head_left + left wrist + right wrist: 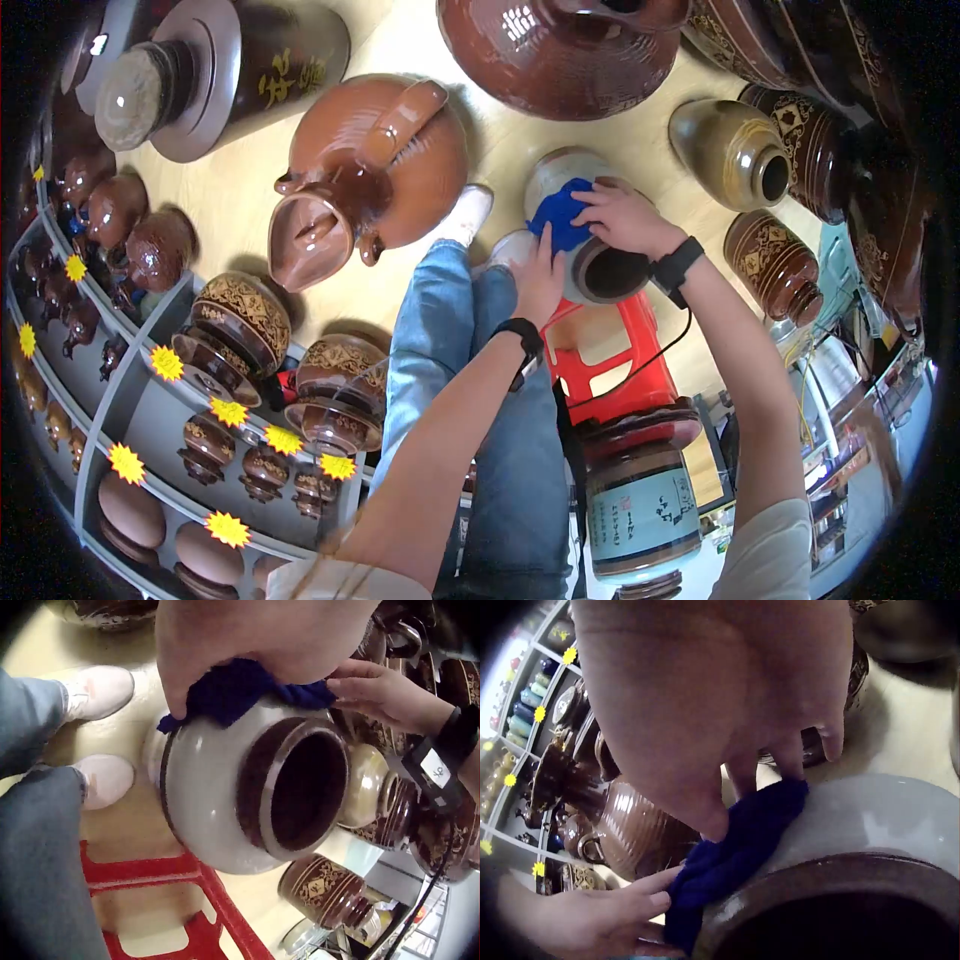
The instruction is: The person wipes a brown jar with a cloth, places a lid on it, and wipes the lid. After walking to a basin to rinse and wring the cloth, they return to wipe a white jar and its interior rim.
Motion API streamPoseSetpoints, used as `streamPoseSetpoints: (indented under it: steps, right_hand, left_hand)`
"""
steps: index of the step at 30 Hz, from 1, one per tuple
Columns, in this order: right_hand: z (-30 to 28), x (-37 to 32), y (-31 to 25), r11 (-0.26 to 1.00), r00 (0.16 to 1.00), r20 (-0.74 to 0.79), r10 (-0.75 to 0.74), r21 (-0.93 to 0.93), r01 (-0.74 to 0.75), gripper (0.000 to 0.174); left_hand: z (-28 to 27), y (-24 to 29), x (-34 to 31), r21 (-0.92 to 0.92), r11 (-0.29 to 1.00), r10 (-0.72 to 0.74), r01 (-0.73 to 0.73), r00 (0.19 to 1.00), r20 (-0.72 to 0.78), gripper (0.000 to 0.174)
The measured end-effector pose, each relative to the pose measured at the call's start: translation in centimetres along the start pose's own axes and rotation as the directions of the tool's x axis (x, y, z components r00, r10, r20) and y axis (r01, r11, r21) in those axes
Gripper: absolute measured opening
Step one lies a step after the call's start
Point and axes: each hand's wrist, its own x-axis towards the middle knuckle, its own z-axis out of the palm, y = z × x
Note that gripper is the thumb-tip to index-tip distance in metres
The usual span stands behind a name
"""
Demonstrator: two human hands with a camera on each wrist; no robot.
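The rounded grey-glazed ceramic jar with a brown rim lies tipped on its side just above the red plastic stool. The left hand and right hand press a crumpled blue cloth onto its glossy shoulder, fingers fairly straight, clenching nothing. Wiping looks about midway, with the lower belly and dark interior left.
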Motion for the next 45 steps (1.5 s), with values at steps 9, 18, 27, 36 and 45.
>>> streamPoseSetpoints:
  steps: [9,18,27,36,45]
  right_hand:
    - [0.8,5.4,0.6,0.993,0.98,0.189,0.063,0.09,-0.082,0.026]
    - [3.9,14.7,3.8,0.982,0.761,0.63,0.155,-0.011,-0.191,0.035]
    - [6.8,19.2,6.4,0.917,0.604,0.702,0.376,-0.188,-0.353,0.043]
    - [8.9,22.7,7.5,0.854,0.582,0.625,0.52,-0.364,-0.372,0.049]
    - [6.5,20.5,0.7,0.874,0.774,0.431,0.464,-0.365,-0.32,0.03]
  left_hand:
    - [-0.3,-3.8,3.0,-0.21,0.964,-0.157,0.165,0.986,0.053,0.044]
    - [2.0,-12.1,8.6,-0.363,0.93,-0.045,0.058,0.998,0.044,0.042]
    - [3.5,-15.7,12.8,-0.34,0.931,-0.106,0.13,0.99,0.088,0.045]
    - [5.3,-18.8,16.6,-0.385,0.882,-0.222,0.27,0.961,0.164,0.045]
    - [4.8,-18.7,13.7,-0.452,0.836,-0.268,0.312,0.95,0.161,0.044]
